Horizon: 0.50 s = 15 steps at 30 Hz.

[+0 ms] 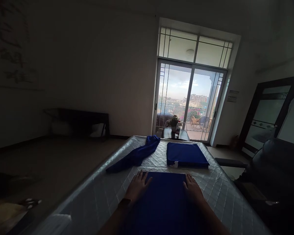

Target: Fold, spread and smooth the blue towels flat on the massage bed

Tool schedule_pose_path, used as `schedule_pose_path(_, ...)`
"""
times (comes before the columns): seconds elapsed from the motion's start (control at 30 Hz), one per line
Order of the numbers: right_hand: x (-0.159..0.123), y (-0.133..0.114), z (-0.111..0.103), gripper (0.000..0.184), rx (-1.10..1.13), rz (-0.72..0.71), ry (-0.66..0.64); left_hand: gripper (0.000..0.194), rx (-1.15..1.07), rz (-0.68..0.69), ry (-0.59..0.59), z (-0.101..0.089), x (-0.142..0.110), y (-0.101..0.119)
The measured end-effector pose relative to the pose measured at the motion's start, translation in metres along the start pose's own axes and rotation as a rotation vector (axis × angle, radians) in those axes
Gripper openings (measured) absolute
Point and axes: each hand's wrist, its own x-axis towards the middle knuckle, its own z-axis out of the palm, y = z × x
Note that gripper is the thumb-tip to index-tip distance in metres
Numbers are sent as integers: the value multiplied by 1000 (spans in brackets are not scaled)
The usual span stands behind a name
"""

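- Toward 10 to 11 o'clock from the flat blue cloth, a dark low bench (84, 120) stands by the wall, its outline partly lost in shadow.
- The table (100, 192) has a silvery, shiny cover, quilted in a diamond pattern and slightly wrinkled.
- At 11 o'clock, the crumpled blue cloth (137, 155) lies as a long, loosely bunched strip with soft folds, its upper end near the table's far edge.
- The left hand (138, 186) lies at 10 o'clock on the flat blue cloth's left edge, palm down, fingers extended and released; a dark band (124, 202) circles the wrist.
- The flat blue cloth (165, 202) lies between the two hands, under their inner edges, and runs back toward the wearer. It is smooth, matte and rectangular, with a straight far edge; its near part fades into darkness.
- At 12 o'clock, beyond the table, a leafy plant (173, 121) stands before a glass sliding door (176, 85).
- Near 1 o'clock, the folded blue cloth (186, 152) forms a neat, squarish, layered block, with a white tag (176, 164) at its near edge.
- The right hand (193, 188) rests at 2 o'clock on the flat blue cloth's right edge, palm down, fingers extended, clenching nothing.
- Between 2 and 3 o'clock sits a black armchair (271, 166), rounded and faintly glossy.
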Motion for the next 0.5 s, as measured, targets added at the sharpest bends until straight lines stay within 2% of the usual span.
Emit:
schedule_pose_path(0.2,3,4,6,70,-17,-8,9,74,8,-41,-29,-6,-2,7)
schedule_pose_path(0.4,3,5,7,70,-24,-5,16,79,57,-86,-160,-21,5,11)
schedule_pose_path(0.5,3,6,8,70,-5,-5,27,80,121,-114,-116,-27,10,33)
